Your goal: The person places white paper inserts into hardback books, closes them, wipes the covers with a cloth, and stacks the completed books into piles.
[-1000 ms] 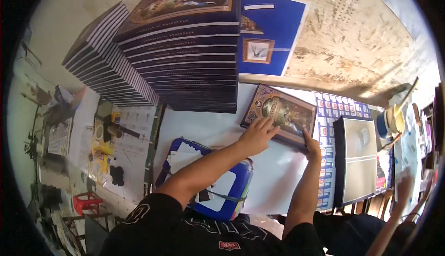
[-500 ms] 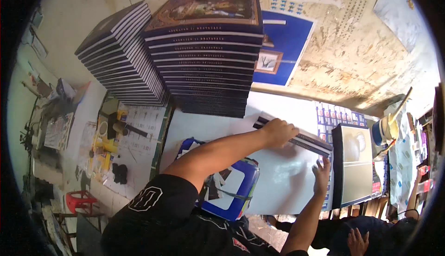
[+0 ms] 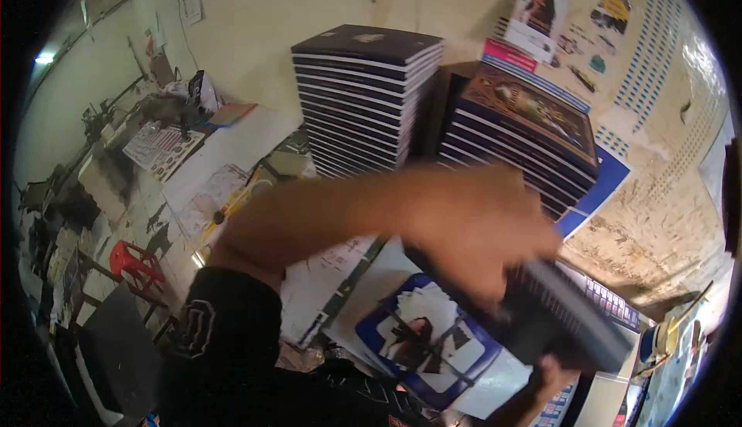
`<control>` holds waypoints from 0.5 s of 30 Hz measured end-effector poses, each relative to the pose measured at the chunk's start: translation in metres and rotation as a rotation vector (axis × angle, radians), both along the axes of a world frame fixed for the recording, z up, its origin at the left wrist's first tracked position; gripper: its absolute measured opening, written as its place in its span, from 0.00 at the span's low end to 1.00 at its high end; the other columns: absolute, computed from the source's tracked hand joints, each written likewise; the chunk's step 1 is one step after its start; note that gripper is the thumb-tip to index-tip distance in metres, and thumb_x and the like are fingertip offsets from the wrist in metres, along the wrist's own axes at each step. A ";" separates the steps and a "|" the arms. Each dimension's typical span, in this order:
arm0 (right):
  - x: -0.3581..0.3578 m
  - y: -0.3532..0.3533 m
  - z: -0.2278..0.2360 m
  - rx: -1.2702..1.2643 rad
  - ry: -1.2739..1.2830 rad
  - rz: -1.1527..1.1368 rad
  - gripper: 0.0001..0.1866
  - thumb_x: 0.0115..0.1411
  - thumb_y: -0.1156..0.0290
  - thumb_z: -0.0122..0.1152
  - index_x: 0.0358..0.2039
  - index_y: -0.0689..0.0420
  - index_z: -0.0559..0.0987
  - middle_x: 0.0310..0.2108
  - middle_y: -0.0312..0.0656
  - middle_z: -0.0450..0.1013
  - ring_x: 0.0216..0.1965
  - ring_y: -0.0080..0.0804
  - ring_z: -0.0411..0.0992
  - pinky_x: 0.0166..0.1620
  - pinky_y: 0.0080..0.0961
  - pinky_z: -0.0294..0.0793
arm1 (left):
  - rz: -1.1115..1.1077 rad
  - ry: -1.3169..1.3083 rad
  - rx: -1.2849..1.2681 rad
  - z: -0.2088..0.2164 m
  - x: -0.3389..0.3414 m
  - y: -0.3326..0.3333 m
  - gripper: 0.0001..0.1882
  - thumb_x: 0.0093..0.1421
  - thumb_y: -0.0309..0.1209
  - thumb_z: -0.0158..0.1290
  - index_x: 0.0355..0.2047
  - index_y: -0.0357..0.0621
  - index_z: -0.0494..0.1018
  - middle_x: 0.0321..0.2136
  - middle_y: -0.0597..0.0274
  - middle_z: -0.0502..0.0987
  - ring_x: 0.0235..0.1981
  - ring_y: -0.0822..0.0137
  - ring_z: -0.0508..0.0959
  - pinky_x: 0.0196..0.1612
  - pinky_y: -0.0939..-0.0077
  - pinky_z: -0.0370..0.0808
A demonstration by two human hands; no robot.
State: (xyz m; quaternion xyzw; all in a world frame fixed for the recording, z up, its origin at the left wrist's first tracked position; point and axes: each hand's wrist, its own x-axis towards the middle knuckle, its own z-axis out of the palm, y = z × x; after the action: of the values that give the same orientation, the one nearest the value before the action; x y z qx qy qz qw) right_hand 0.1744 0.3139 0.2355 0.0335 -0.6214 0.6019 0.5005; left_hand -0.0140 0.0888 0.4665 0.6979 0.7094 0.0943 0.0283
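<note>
My left hand [image 3: 495,230], smeared by motion, reaches across from the left and grips a pair of dark hardcover books [image 3: 576,315] from above. The books are tilted and blurred, with a pale strip of pages along one side. At their lower edge my right hand [image 3: 550,384] holds on, its thumb showing and the other fingers mostly hidden. Behind my left hand rises a stack of dark books with an ornate picture cover [image 3: 533,110]. To its left stands a tall stack of dark books with pale page edges [image 3: 355,102].
A blue-rimmed bundle tied with dark straps [image 3: 425,342] lies on the pale table close to my body. Paint-stained tins with a stick [image 3: 657,342] stand at the right. A red stool [image 3: 135,265] is on the floor at left. Posters cover the back wall.
My view has swung to the left. My left hand has lifted the books off the table and tilted them. My right hand, open beside their end before, is now against their lower edge.
</note>
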 end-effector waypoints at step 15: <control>-0.439 -0.233 0.275 -0.168 -0.596 0.288 0.26 0.53 0.63 0.72 0.49 0.63 0.76 0.44 0.53 0.77 0.43 0.48 0.77 0.50 0.40 0.75 | 0.805 0.617 0.695 -0.035 -0.253 -0.268 0.43 0.50 0.63 0.58 0.60 0.53 0.67 0.62 0.54 0.66 0.66 0.55 0.60 0.69 0.47 0.46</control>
State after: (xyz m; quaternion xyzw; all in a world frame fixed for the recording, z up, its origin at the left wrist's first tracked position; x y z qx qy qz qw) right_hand -0.2643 0.0806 0.5100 -0.0980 -0.6776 0.6987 0.2077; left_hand -0.2669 -0.1792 0.4319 0.3389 0.8206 0.1170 -0.4452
